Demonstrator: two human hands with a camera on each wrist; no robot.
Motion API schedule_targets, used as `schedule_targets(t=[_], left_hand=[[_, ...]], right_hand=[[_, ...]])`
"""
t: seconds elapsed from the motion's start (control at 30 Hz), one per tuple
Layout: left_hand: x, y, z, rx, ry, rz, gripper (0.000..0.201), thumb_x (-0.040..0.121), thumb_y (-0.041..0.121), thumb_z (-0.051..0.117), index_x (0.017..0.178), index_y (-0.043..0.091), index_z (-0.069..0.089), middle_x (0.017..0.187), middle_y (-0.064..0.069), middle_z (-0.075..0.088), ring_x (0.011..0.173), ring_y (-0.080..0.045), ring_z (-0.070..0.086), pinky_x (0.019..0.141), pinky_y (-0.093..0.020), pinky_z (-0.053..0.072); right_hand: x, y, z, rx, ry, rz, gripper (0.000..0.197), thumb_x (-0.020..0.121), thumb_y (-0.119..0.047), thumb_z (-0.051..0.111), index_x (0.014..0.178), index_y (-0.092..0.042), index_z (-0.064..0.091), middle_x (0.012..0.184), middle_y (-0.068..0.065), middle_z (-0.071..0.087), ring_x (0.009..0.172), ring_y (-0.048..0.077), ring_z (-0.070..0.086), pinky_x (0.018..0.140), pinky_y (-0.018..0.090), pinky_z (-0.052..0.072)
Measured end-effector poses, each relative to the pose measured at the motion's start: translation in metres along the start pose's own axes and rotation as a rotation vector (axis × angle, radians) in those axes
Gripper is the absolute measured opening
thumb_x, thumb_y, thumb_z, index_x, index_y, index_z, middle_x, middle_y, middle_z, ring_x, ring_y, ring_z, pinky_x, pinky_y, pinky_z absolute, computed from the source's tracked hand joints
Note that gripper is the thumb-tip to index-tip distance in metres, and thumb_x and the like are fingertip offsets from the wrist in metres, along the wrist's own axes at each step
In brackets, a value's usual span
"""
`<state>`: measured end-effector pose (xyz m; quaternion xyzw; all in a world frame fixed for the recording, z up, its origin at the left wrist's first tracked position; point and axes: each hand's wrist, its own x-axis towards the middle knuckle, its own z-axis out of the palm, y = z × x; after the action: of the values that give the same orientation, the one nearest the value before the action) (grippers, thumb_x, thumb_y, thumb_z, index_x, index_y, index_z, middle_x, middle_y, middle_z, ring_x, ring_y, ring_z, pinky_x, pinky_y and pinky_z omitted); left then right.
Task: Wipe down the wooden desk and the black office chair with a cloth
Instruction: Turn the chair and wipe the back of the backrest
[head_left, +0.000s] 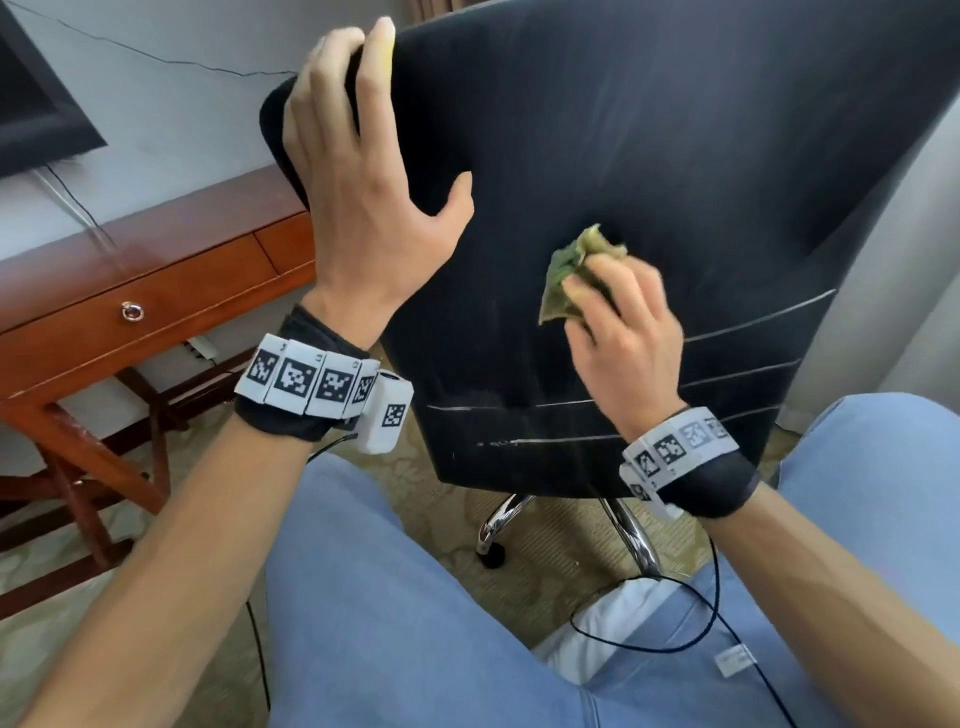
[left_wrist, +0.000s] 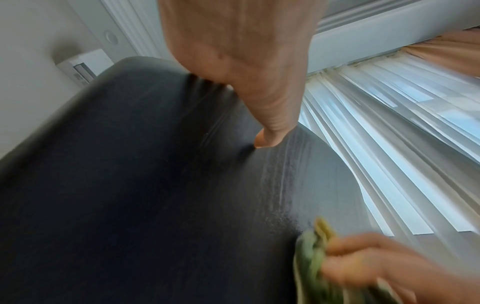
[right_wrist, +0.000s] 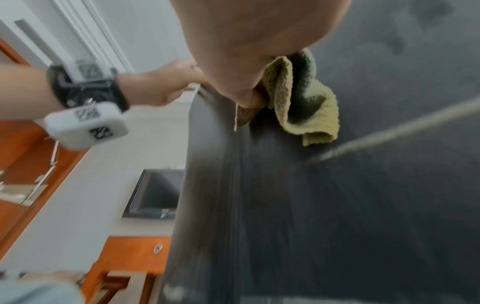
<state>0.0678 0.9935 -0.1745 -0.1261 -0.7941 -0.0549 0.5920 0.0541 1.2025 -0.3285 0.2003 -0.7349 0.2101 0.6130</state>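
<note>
Against the back of the black office chair (head_left: 649, 156) we press a bunched green cloth (head_left: 574, 270), our right hand (head_left: 623, 338) clenched round it. Our left hand (head_left: 358, 171) grasps the backrest's upper corner, fingers over the edge. We judge the cloth soft and light, best kept wadded in the palm; the chair likely swivels on its chrome base (head_left: 566, 525), so that steadying grip matters. Open backrest lies right and below. The wooden desk (head_left: 156, 291) stands near on the left.
</note>
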Motion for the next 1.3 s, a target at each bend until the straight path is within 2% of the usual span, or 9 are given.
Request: schedule_targets(t=[0.23,0.4,0.47,0.53,0.63,0.77,0.87,1.1,1.3], left_hand=[[0.004,0.005,0.001,-0.010,0.030,-0.045,0.085,0.075,0.055,0.076,0.138,0.001,0.057,0.135,-0.020,0.054,0.127,-0.032,0.053,0.107,-0.046,0.044],[0.004,0.002,-0.003,-0.014,0.018,-0.043,0.085,0.074,0.058,0.077,0.138,0.004,0.057,0.134,-0.018,0.055,0.126,-0.031,0.053,0.106,-0.042,0.043],[0.006,0.003,-0.004,-0.017,0.012,-0.044,0.085,0.074,0.057,0.077,0.138,0.005,0.057,0.134,-0.017,0.054,0.126,-0.031,0.053,0.107,-0.041,0.042],[0.007,0.005,-0.003,-0.022,0.004,-0.052,0.085,0.074,0.057,0.076,0.138,0.006,0.057,0.135,-0.017,0.054,0.127,-0.030,0.052,0.108,-0.042,0.042],[0.008,0.005,-0.004,-0.019,-0.008,-0.061,0.085,0.075,0.058,0.076,0.139,0.007,0.056,0.136,-0.016,0.053,0.127,-0.030,0.052,0.107,-0.044,0.043],[0.006,0.003,-0.006,0.007,-0.008,-0.054,0.084,0.079,0.060,0.073,0.142,0.009,0.055,0.139,-0.015,0.053,0.129,-0.030,0.051,0.108,-0.043,0.043],[0.003,0.004,-0.008,0.023,-0.022,-0.033,0.084,0.082,0.059,0.071,0.146,0.008,0.052,0.142,-0.017,0.051,0.132,-0.031,0.049,0.111,-0.046,0.041],[0.000,0.026,-0.004,0.046,-0.043,0.083,0.089,0.082,0.060,0.071,0.149,0.005,0.049,0.148,-0.021,0.048,0.139,-0.037,0.046,0.115,-0.049,0.036],[0.012,0.060,0.007,-0.047,-0.029,0.108,0.084,0.090,0.055,0.064,0.150,-0.002,0.045,0.150,-0.022,0.047,0.141,-0.038,0.044,0.118,-0.050,0.034]], right_hand=[[-0.070,-0.021,0.018,0.059,-0.493,-0.133,0.022,0.091,-0.006,0.072,0.114,-0.007,0.073,0.114,0.007,0.067,0.111,0.028,0.061,0.086,0.039,0.057],[0.003,-0.030,-0.001,0.110,-0.089,-0.019,0.019,0.103,-0.010,0.059,0.104,-0.004,0.077,0.114,0.008,0.071,0.113,0.024,0.058,0.097,0.027,0.052],[0.019,-0.026,0.001,0.082,-0.051,0.049,0.029,0.106,-0.016,0.050,0.100,-0.006,0.077,0.112,0.005,0.071,0.113,0.021,0.054,0.097,0.018,0.046],[0.006,-0.023,0.012,0.031,-0.089,0.017,0.026,0.106,-0.012,0.052,0.097,-0.006,0.076,0.108,0.006,0.071,0.107,0.025,0.057,0.093,0.024,0.051],[-0.053,-0.023,0.028,0.002,-0.310,-0.143,0.017,0.102,-0.005,0.057,0.106,-0.004,0.074,0.107,0.008,0.067,0.099,0.030,0.059,0.085,0.040,0.055],[-0.110,-0.036,0.029,-0.024,-0.627,-0.178,0.033,0.083,-0.009,0.080,0.115,-0.007,0.073,0.109,0.003,0.065,0.107,0.025,0.051,0.084,0.035,0.056],[-0.077,-0.039,0.018,0.060,-0.524,-0.063,0.020,0.090,-0.009,0.074,0.111,-0.011,0.074,0.113,0.001,0.067,0.106,0.023,0.057,0.083,0.035,0.055],[0.027,-0.007,-0.035,0.012,0.071,0.056,0.013,0.094,-0.004,0.064,0.089,-0.005,0.077,0.121,0.009,0.071,0.113,0.028,0.059,0.095,0.036,0.054],[-0.006,0.019,-0.018,-0.108,-0.039,-0.014,0.015,0.098,-0.004,0.063,0.091,-0.004,0.076,0.129,0.009,0.069,0.118,0.029,0.061,0.098,0.035,0.054]])
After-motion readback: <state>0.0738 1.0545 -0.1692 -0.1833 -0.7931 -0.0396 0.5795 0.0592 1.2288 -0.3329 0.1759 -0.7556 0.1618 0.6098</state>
